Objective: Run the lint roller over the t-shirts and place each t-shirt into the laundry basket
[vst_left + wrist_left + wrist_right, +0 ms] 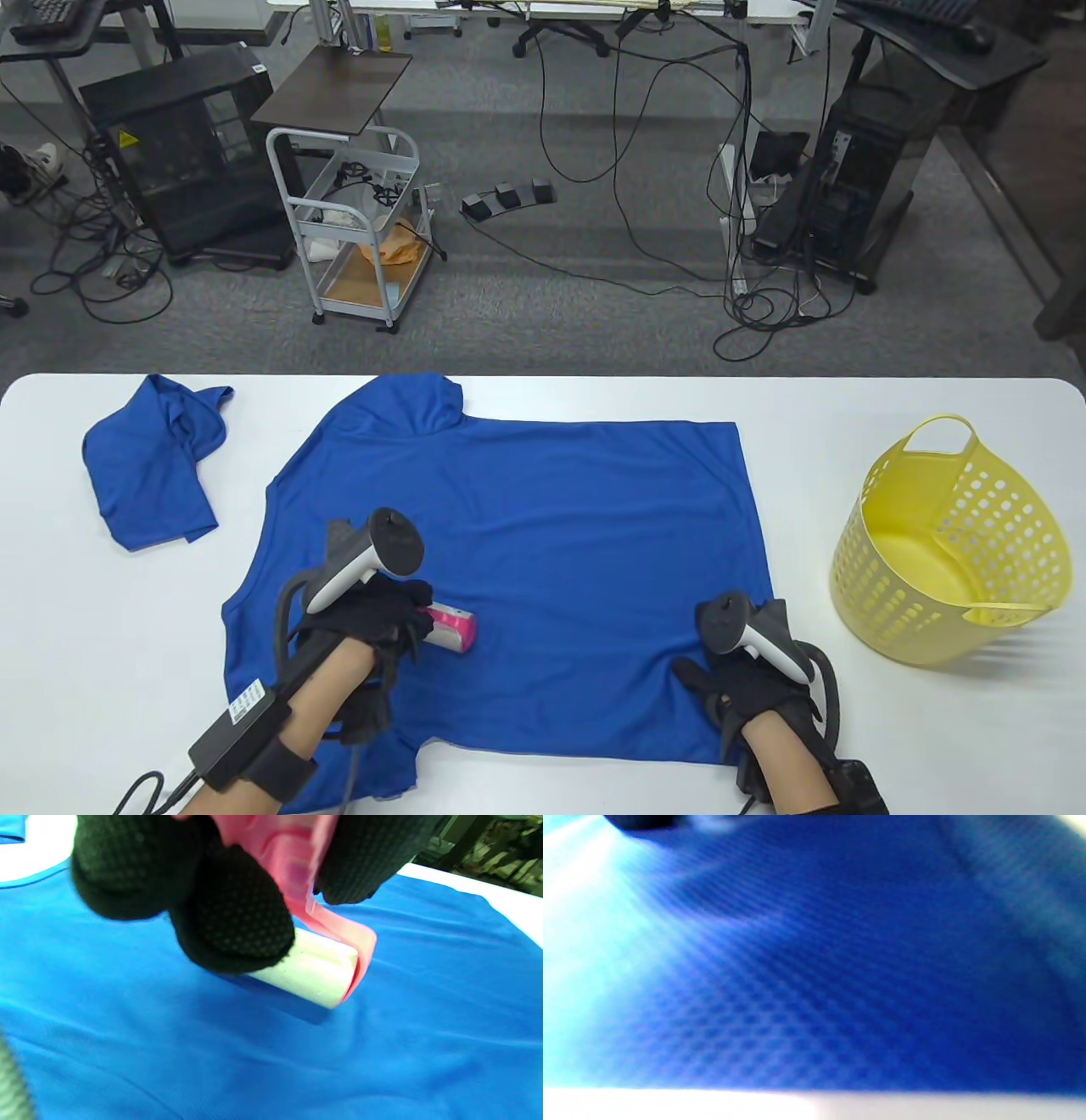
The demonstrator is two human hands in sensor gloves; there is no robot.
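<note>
left hand (373,620) grips lint roller (452,630) on t-shirt (543,526) | right hand (747,688) flat, pressing hem

white table (543,764) | spread t-shirt (551,526) | crumpled t-shirt (153,463) | laundry basket (950,543)

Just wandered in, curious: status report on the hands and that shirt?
Left hand grips pink lint roller on spread blue t-shirt. Right hand presses its hem. Yellow perforated basket empty.

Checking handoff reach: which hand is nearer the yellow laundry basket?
Right. The right hand presses the spread t-shirt's near right corner, just left of the laundry basket. The left hand grips the lint roller far across the shirt.
</note>
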